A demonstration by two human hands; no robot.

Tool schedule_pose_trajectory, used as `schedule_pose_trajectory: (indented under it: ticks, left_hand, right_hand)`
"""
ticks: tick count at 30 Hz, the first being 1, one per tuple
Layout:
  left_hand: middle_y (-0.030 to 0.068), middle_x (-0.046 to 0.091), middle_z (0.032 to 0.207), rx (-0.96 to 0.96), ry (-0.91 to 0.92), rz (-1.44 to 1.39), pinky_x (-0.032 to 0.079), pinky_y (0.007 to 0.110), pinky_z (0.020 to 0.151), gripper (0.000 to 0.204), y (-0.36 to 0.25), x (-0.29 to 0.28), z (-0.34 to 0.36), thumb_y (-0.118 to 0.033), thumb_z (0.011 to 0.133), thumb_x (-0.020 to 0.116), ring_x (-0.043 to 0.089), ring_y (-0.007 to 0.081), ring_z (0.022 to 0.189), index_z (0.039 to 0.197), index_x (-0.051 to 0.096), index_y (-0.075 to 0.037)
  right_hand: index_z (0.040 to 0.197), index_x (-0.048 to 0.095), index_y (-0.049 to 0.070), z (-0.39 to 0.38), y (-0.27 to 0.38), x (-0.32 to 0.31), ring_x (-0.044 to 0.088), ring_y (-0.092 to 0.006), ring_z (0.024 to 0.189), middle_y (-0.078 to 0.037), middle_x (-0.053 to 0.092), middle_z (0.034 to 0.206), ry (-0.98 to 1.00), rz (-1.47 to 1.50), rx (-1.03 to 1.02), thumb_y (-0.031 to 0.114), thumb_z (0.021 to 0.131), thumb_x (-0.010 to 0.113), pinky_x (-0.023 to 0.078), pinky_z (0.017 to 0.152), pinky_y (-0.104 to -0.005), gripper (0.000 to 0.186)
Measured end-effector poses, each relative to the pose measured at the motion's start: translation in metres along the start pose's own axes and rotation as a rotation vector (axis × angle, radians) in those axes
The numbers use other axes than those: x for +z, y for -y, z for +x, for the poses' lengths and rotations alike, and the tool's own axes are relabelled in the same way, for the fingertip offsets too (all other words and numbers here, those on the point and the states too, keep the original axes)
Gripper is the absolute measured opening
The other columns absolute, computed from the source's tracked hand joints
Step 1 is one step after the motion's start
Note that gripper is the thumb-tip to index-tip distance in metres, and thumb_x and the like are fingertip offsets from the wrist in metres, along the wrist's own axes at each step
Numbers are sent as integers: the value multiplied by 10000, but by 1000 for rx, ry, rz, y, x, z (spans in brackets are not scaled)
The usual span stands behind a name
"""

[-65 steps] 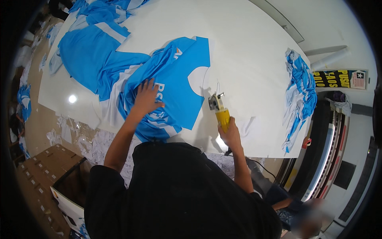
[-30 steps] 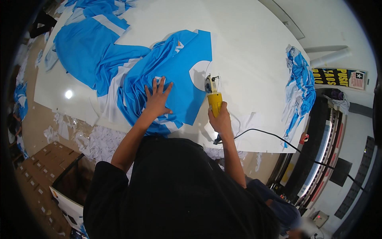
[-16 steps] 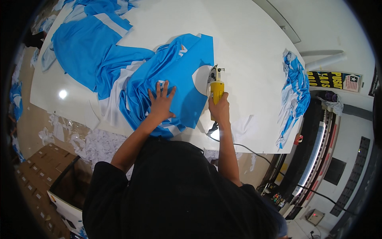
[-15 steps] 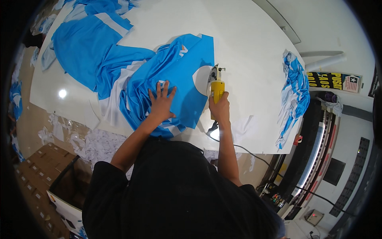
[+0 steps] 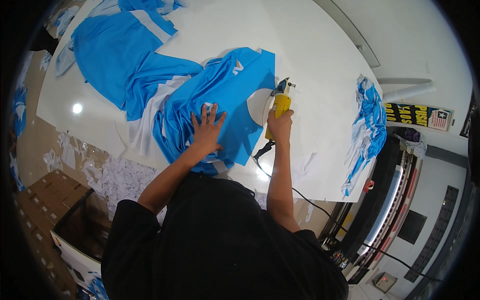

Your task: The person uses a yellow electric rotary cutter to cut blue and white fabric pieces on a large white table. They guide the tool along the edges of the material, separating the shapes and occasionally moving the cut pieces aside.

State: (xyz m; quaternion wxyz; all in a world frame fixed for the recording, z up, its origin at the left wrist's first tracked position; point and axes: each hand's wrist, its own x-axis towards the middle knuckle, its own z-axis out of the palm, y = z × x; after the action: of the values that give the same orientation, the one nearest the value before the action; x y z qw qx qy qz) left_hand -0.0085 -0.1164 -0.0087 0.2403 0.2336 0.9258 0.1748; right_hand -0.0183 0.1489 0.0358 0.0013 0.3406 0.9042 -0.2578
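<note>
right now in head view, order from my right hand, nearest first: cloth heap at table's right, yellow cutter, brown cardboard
1. yellow cutter: in your right hand
2. cloth heap: at the table's right edge
3. brown cardboard: lower left, off the table

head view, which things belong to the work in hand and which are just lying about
In use:
- yellow cutter, in the right hand
- its black cord
- blue fabric, under the left hand
- white table

Apparently lying about:
- crumpled blue-and-white heap
- white scraps below the table edge
</note>
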Motion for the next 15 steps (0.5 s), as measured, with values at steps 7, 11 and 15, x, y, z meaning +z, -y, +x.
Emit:
schedule_pose_trajectory:
  ticks: [7, 11, 15]
  left_hand:
    - [171, 53, 1737, -1, 16, 15, 43, 823, 1157, 1337, 1, -5, -3, -462, 549, 1000, -13, 492, 1584, 1652, 279, -238]
    - [164, 26, 1740, 6, 5, 46, 95, 843, 1136, 1389, 4, 2, -1, -459, 529, 1000, -60, 490, 1583, 1663, 228, -246]
    - [165, 12, 1742, 11, 10, 41, 92, 844, 1135, 1405, 5, 3, -1, -452, 520, 1002, -56, 497, 1581, 1667, 216, -250]
  right_hand:
    - [1194, 403, -66, -3, -34, -23, 709, -534, 911, -413, 669, 1026, 115, -39, -51, 342, 927, 682, 594, 790, -537, 562]
    - [1171, 398, -55, -12, -47, -37, 714, -527, 854, -404, 675, 966, 176, -30, -109, 321, 939, 688, 595, 739, -532, 529]
    - [1161, 393, -56, -3, -46, -38, 713, -531, 834, -407, 673, 950, 176, 5, -169, 324, 939, 689, 595, 725, -530, 530]
